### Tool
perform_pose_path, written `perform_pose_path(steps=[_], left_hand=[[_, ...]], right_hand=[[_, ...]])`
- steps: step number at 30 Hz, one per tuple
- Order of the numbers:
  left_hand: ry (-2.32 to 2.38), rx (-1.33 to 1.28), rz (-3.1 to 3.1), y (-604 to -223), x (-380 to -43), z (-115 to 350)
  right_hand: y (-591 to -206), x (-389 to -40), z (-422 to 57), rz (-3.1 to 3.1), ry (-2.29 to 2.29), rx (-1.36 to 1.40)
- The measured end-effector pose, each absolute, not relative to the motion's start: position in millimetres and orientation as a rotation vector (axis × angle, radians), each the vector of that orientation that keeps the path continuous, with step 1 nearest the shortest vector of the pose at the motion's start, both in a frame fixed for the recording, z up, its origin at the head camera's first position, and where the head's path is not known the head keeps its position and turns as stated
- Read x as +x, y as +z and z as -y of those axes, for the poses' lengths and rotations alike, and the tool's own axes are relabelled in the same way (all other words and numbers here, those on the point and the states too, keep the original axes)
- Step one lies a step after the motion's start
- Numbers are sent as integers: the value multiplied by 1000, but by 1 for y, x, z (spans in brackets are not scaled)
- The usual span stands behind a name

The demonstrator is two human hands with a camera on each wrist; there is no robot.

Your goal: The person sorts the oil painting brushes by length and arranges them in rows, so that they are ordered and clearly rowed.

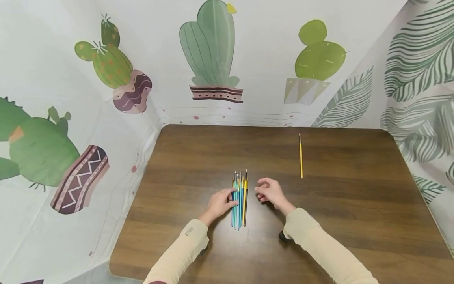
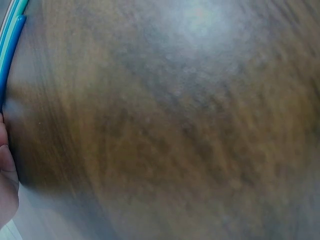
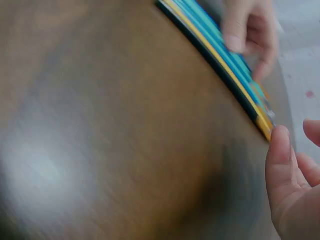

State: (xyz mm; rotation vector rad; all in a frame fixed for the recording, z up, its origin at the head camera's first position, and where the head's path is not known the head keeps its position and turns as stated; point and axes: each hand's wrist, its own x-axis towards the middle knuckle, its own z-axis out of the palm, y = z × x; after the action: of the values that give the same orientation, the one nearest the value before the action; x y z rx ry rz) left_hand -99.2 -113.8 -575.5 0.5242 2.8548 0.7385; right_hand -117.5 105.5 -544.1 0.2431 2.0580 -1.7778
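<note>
A bundle of paintbrushes [image 1: 242, 209] with blue, teal, yellow and black handles lies side by side on the brown table, bristles toward the far edge. My left hand [image 1: 220, 202] touches the left side of the bundle, with the thumb and index fingertips apart on the handles. To the right of the bundle, my right hand [image 1: 271, 192] hovers with loosely bent fingers and holds nothing. The right wrist view shows its thumb [image 3: 280, 150] near the brush ends. Only a sliver of the left hand [image 2: 6, 185] appears in the left wrist view.
A single yellow paintbrush [image 1: 301, 157] lies apart, toward the table's far right. Behind the wooden table [image 1: 354, 189] hangs a white cloth printed with cacti and leaves [image 1: 262, 59].
</note>
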Motion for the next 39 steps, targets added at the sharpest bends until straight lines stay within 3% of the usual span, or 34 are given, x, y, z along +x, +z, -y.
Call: perform_pose_path(steps=[16, 39], left_hand=[[755, 526, -2870, -576, -99, 115], [753, 544, -2880, -575, -99, 115]], right_hand=[[-568, -100, -67, -2314, -1585, 177], [-564, -98, -57, -2653, -1248, 68]])
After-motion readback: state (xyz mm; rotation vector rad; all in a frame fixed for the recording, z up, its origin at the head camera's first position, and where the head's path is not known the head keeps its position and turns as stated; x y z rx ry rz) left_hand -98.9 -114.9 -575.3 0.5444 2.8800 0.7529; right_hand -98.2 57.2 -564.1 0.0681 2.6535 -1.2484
